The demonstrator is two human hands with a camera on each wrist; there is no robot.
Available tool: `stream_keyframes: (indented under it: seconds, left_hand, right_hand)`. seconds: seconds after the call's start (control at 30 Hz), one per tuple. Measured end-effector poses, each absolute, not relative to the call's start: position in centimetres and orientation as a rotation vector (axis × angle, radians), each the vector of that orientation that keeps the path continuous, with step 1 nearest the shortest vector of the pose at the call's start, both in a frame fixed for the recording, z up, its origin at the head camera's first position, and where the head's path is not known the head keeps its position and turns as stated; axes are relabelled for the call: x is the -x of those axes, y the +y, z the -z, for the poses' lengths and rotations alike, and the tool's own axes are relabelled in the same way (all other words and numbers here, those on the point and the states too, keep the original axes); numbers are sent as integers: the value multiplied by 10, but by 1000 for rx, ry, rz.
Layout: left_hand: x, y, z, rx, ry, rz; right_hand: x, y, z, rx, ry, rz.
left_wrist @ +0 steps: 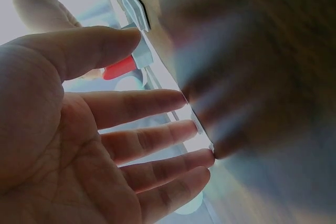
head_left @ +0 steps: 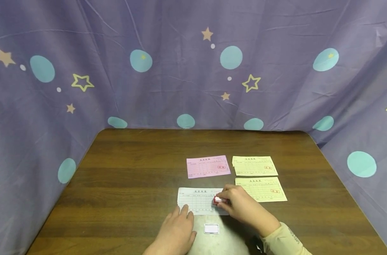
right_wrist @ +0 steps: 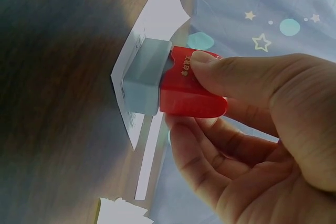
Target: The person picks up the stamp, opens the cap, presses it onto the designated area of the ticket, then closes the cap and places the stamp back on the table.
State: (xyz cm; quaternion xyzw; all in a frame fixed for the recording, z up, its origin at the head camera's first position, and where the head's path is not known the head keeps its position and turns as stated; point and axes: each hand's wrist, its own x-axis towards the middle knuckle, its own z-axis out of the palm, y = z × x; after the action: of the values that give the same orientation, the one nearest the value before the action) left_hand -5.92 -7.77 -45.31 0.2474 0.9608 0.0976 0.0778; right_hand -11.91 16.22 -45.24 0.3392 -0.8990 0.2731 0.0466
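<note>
My right hand pinches a red stamp between thumb and fingers. The stamp's greyish clear base stands against the right part of a white printed slip. Fingertips of my left hand rest on the slip's lower left edge, the fingers straight and a little spread. In the left wrist view the red stamp shows behind my left thumb. A small flat rectangular piece, white with a dark rim, lies just below the slip, between my hands.
Beyond the white slip lies a pink slip bearing a red stamp mark. Two yellow slips, also marked in red, lie to the right, the nearer one partly behind my right hand. A purple patterned curtain surrounds the brown wooden table.
</note>
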Motion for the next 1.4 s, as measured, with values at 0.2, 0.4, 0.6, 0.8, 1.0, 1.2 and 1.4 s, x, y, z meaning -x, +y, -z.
stream_keyframes:
  seconds: [0.2, 0.4, 0.6, 0.8, 1.0, 1.2, 1.4]
  left_hand:
    - [60, -78, 453, -733, 2864, -300]
    - [61, -79, 452, -736, 2846, -300]
    - [60, -79, 454, -769, 2874, -297]
    - [60, -79, 454, -790, 2901, -297]
    - [60, -79, 454, -808, 2915, -290]
    - [60, -79, 454, -812, 2926, -294]
    - [59, -80, 454, -807, 2929, -304]
  right_hand:
    - [119, 162, 451, -1029, -2749, -830]
    - [118, 162, 451, -1035, -2736, -835]
    - [118, 161, 452, -1042, -2732, -821]
    - [117, 161, 451, -1046, -2723, -808]
    - [116, 163, 451, -1045, -2661, -847]
    - [118, 173, 448, -1003, -2592, -873]
    - [118, 182, 445, -978, -2551, -899]
